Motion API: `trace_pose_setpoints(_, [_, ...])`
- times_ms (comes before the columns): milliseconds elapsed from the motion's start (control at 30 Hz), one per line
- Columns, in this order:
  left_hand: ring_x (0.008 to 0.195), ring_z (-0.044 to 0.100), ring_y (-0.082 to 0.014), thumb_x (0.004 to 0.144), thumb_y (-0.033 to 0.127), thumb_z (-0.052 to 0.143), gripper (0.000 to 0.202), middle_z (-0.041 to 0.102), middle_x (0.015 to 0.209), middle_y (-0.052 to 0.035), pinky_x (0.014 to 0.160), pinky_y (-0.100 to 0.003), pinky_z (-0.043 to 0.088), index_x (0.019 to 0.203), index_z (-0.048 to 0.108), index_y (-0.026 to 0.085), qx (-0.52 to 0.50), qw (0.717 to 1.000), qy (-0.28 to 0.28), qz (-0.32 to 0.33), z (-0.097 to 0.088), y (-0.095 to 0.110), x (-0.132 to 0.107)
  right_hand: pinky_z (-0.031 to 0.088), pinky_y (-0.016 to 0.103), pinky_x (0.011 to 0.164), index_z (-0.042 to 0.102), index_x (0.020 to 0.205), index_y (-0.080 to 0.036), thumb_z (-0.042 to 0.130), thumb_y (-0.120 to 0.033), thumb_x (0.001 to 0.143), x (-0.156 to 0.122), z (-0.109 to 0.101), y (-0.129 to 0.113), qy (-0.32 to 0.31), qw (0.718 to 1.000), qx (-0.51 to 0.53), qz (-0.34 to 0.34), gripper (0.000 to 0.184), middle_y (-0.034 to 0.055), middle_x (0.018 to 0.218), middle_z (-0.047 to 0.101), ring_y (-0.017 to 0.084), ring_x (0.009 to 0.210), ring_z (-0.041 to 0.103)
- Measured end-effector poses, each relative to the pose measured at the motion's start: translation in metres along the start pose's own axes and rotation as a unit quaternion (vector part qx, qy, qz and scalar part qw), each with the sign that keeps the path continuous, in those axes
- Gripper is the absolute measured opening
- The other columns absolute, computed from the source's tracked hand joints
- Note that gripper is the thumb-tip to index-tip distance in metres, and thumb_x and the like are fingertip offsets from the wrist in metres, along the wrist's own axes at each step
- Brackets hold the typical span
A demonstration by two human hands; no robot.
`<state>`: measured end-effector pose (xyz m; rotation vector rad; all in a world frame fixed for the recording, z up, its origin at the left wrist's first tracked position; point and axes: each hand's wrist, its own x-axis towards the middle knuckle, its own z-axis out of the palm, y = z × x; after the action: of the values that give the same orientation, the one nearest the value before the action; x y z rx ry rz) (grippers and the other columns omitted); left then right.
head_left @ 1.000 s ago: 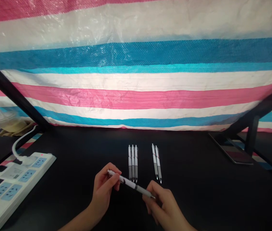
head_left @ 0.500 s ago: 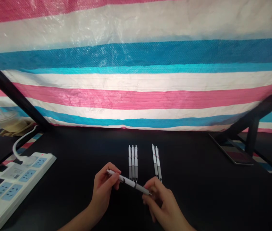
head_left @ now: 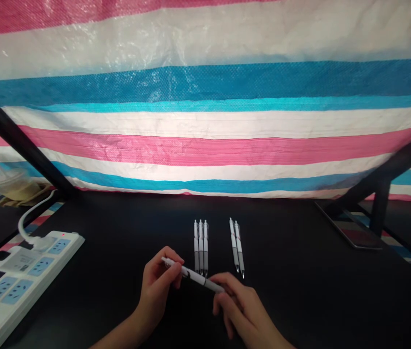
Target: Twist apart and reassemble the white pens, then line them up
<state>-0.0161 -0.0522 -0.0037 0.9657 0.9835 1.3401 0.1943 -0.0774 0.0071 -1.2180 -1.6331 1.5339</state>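
The left hand (head_left: 156, 286) is pinching a white retractable pen (head_left: 200, 278) near its button end, its thumb and index finger almost meeting across the barrel; the fingers (head_left: 240, 290) of the right hand (head_left: 244, 305) are standing half curled about the grey grip, and since they are hiding the tip, one cannot tell whether they are pressing on it. The pen is slanting between both hands, in front of the other pens. Because the left pinch is probably bearing most of the weight at one end, the pen could be pivoting or dropping should it loosen; a stray push on the button could be moving the point. Just beyond, three pens (head_left: 200, 242) are lying side by side and two pens (head_left: 236, 242) are lying together, slightly tilted; the right knuckles, sitting near, could be knocking this pair askew. Beneath, a matt black desk (head_left: 125, 242) is carrying a white power strip (head_left: 27, 276) at left and a dark-screened phone or tablet (head_left: 351, 228) at right. Farther out, a lidded cup (head_left: 16, 186) is standing leftward, while a striped woven-plastic sheet (head_left: 205, 150) is closing off the background between black bars (head_left: 31, 152).
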Motion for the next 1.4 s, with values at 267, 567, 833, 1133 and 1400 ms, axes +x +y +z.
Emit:
trace_pose_setpoints(267, [0.052, 0.044, -0.0088, 0.084, 0.032, 0.068, 0.017, 0.052, 0.056, 0.0047, 0.052, -0.022, 0.032, 0.078, 0.065, 0.017, -0.001, 1.0, 0.002, -0.003, 0.001, -0.002, 0.002, 0.031, 0.021, 0.044, 0.055, 0.084, -0.019, 0.039, -0.054, 0.098, 0.001, 0.0, 0.001, -0.003, 1.0, -0.02, 0.002, 0.041, -0.0035, 0.062, 0.053, 0.008, 0.044, 0.047])
trace_pose_setpoints(567, [0.055, 0.044, -0.01, 0.086, 0.036, 0.067, 0.019, 0.052, 0.056, 0.004, 0.055, -0.023, 0.033, 0.084, 0.065, 0.017, -0.004, 0.999, -0.029, -0.016, 0.001, -0.002, 0.003, 0.031, 0.023, 0.048, 0.05, 0.069, -0.021, 0.036, -0.052, 0.099, 0.0, -0.003, 0.004, 0.005, 0.994, -0.104, -0.035, 0.045, -0.0037, 0.056, 0.048, 0.009, 0.048, 0.043])
trace_pose_setpoints(833, [0.067, 0.052, -0.0111, 0.086, 0.031, 0.069, 0.013, 0.059, 0.07, 0.0021, 0.064, -0.022, 0.041, 0.092, 0.066, 0.02, 0.022, 0.998, -0.033, -0.043, 0.004, -0.003, 0.003, 0.026, 0.018, 0.038, 0.059, 0.083, -0.016, 0.043, -0.066, 0.092, 0.004, 0.003, 0.006, -0.023, 0.995, 0.066, 0.066, 0.053, -0.0036, 0.055, 0.054, 0.005, 0.038, 0.043])
trace_pose_setpoints(1133, [0.091, 0.063, -0.0206, 0.084, 0.029, 0.072, 0.027, 0.068, 0.093, -0.0052, 0.086, -0.034, 0.05, 0.109, 0.072, 0.02, -0.048, 0.996, -0.032, -0.069, 0.009, -0.003, 0.01, 0.031, 0.015, 0.035, 0.056, 0.089, -0.017, 0.049, -0.07, 0.086, 0.008, 0.006, 0.007, -0.039, 0.985, 0.143, 0.085, 0.053, -0.0038, 0.064, 0.058, 0.005, 0.038, 0.049])
trace_pose_setpoints(1400, [0.089, 0.067, -0.0218, 0.082, 0.025, 0.074, 0.032, 0.069, 0.091, -0.0061, 0.083, -0.034, 0.054, 0.113, 0.071, 0.019, -0.082, 0.993, -0.037, -0.075, 0.011, -0.003, 0.012, 0.028, 0.015, 0.034, 0.057, 0.079, -0.015, 0.049, -0.066, 0.086, 0.011, 0.005, 0.015, -0.059, 0.977, 0.172, 0.109, 0.052, -0.0003, 0.052, 0.06, 0.007, 0.036, 0.05])
